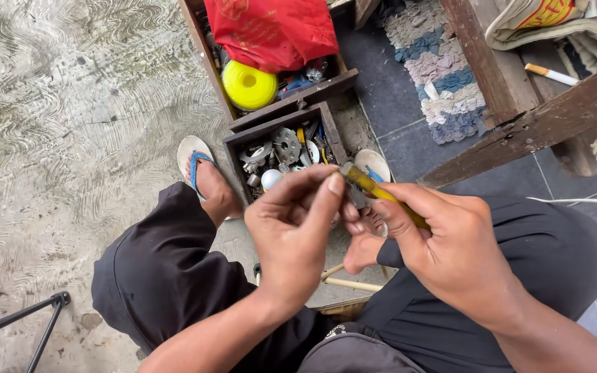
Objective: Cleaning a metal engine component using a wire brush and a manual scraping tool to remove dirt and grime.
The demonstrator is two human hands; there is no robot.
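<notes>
My right hand (443, 242) grips a screwdriver with a clear yellow handle (374, 188), its tip pointing left toward my other hand. My left hand (295, 221) pinches the tool's tip end between thumb and fingers; whatever small part sits there is hidden by the fingertips. Both hands hover over my knees in black trousers, above a small wooden box (233, 148) holding several metal gears and parts (286, 145). My feet wear sandals (191, 157) on either side of that box.
A larger wooden box (340, 81) behind holds a red cloth bag (271, 27) and a yellow spool (249, 84). A patchwork mat (437, 76), wooden furniture legs (519, 135), a cigarette (551, 74) and a black metal stand (43, 321) lie around.
</notes>
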